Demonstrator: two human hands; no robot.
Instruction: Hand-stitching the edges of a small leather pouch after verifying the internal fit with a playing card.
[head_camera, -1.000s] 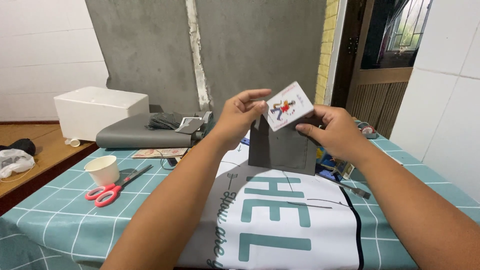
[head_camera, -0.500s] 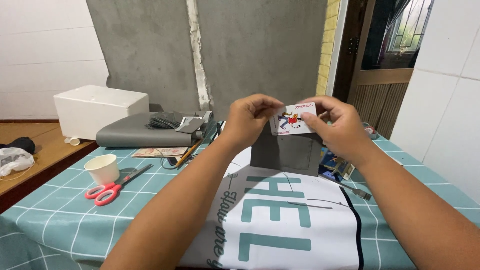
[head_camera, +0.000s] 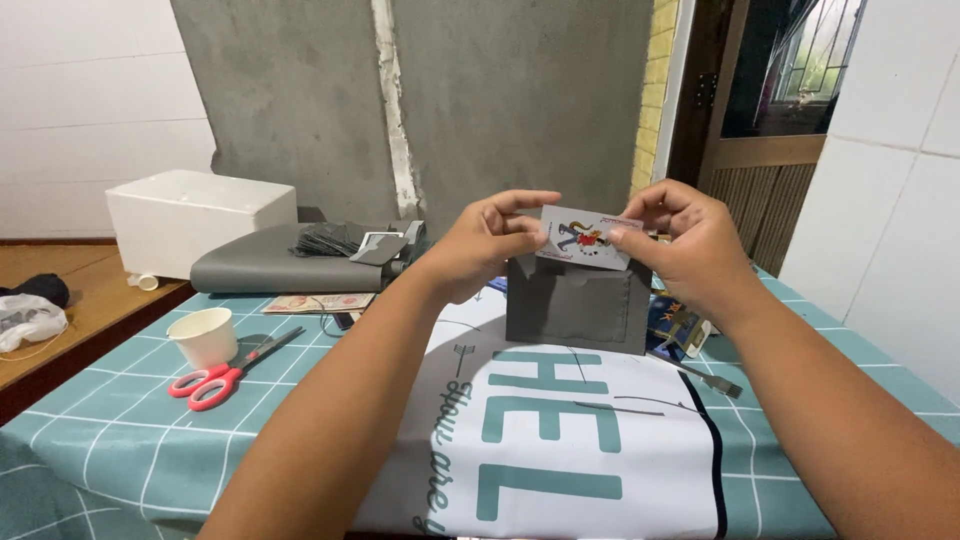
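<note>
Just above centre of the frame, the left hand (head_camera: 480, 250) and right hand (head_camera: 680, 250) pinch a playing card (head_camera: 585, 238) by its two short ends, each grip closed on it, keeping it level right over the top edge of an upright grey pouch (head_camera: 578, 305). That pouch stands on a white printed sheet (head_camera: 560, 450) over the teal checked desk (head_camera: 110, 440). Room lies open at lower centre, while a paper cup (head_camera: 203, 336) and red scissors (head_camera: 225, 370) sit well apart at left.

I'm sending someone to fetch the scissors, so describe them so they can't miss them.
Start at the teal checked tablecloth and look to its left side, beside the small white paper cup. The scissors lie flat there, the only thing with bright red handles.
</note>
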